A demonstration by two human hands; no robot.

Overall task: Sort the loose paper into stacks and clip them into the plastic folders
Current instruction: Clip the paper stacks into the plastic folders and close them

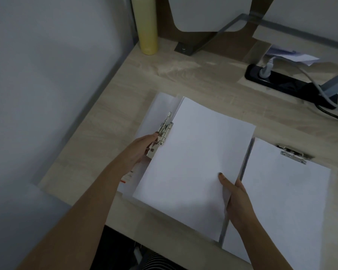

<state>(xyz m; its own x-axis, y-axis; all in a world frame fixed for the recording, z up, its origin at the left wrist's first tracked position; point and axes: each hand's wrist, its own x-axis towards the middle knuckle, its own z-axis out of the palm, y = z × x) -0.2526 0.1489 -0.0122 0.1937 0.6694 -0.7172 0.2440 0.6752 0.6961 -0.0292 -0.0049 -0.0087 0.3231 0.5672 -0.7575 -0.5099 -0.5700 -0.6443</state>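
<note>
A stack of white paper (193,158) lies over an open clear plastic folder (160,106) in the middle of the desk. My left hand (140,151) grips the folder's metal clip (163,133) at the stack's left edge; the clip lever stands raised. My right hand (235,199) pinches the stack's lower right edge, thumb on top. To the right lies a second folder (248,162) whose paper (285,201) sits under a flat metal clip (294,153).
The wooden desk (183,78) ends at its left edge by a grey wall. A yellow cylinder (146,26) stands at the back. A black power strip (285,82) with cables lies at the back right, loose sheets (293,55) behind it.
</note>
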